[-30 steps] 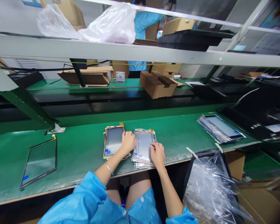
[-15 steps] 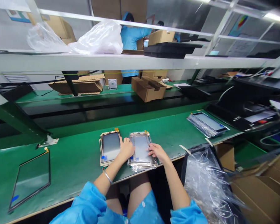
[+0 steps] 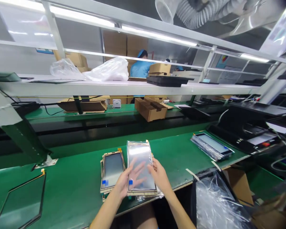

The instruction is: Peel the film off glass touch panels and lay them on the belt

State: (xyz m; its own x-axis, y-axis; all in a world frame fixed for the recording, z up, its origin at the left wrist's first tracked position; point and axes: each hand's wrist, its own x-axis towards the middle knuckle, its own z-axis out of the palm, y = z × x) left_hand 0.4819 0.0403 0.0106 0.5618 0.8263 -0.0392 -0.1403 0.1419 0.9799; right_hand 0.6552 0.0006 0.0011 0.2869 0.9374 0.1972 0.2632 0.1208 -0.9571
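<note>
A clear-sleeved touch panel with a dark border and a blue tab is tilted up above a stack of similar sleeved panels. At its left edge is my left hand; the spread fingers show pale and blurred through the clear panel, seemingly behind it. My right hand grips the panel's right edge, thumb in front. Just left lies another stack of panels with tan borders, blue tab and an orange connector.
A lone glass panel lies at left on the green bench. More sleeved panels lie at right, near a black machine. A bin of clear plastic stands below the bench edge. Behind are a carton and a person in blue.
The top panel has come up off the right stack and is now held in both hands. My left hand has shifted behind it. The camera view has tipped upward.
</note>
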